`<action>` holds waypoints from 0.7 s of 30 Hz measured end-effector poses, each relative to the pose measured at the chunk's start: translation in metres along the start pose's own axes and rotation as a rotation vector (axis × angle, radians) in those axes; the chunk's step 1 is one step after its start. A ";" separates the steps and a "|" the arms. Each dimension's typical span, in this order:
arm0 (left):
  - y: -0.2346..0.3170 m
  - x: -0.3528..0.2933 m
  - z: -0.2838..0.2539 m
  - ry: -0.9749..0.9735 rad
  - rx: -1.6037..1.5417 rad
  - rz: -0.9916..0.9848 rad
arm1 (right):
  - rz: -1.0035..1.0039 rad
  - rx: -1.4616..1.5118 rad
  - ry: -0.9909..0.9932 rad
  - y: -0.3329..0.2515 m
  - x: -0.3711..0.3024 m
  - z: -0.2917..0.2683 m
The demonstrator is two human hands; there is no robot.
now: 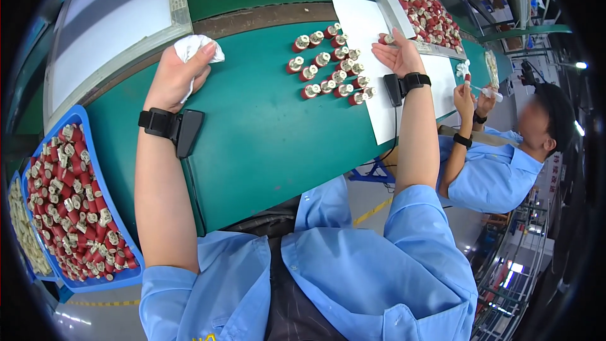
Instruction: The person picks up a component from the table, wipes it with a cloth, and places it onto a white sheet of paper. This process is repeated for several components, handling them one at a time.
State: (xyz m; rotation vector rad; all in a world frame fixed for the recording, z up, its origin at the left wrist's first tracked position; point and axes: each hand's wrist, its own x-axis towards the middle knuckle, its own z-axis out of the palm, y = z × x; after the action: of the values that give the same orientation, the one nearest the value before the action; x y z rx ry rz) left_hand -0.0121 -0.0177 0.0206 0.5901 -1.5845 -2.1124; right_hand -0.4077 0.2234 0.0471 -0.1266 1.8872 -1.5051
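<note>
My left hand [175,76] is closed around a crumpled white cloth [201,48], above the green tabletop near its far left side. On the right, my right hand [403,58] has its fingers loosely stretched, with a small red cylindrical part with a metal end [387,39] between thumb and fingers. Contact there is partly hidden. Between my hands, several more of these red parts [322,59] stand in loose rows, metal ends up. Some are on the green surface and some at the edge of a white sheet [382,113], which lies under my right hand.
A blue bin [85,127] full of red parts stands at the left, beside another bin of pale pieces [28,233]. More red parts [424,3] lie heaped behind a metal rail at the far right. A co-worker [499,164] sits at the right, handling a part.
</note>
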 end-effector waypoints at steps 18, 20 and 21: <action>-0.001 0.001 0.004 -0.047 0.003 0.073 | -0.501 -0.314 -0.102 -0.016 -0.070 0.046; -0.002 0.001 0.000 -0.034 0.004 0.071 | -0.684 -0.387 -0.266 -0.024 -0.107 0.076; -0.003 0.002 -0.002 -0.045 0.010 0.068 | -0.683 -0.389 -0.268 -0.027 -0.120 0.087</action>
State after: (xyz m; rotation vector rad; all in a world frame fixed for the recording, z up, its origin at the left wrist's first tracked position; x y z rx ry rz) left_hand -0.0132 -0.0196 0.0175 0.4888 -1.6166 -2.0829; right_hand -0.2783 0.2018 0.1203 -1.1903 1.9825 -1.4017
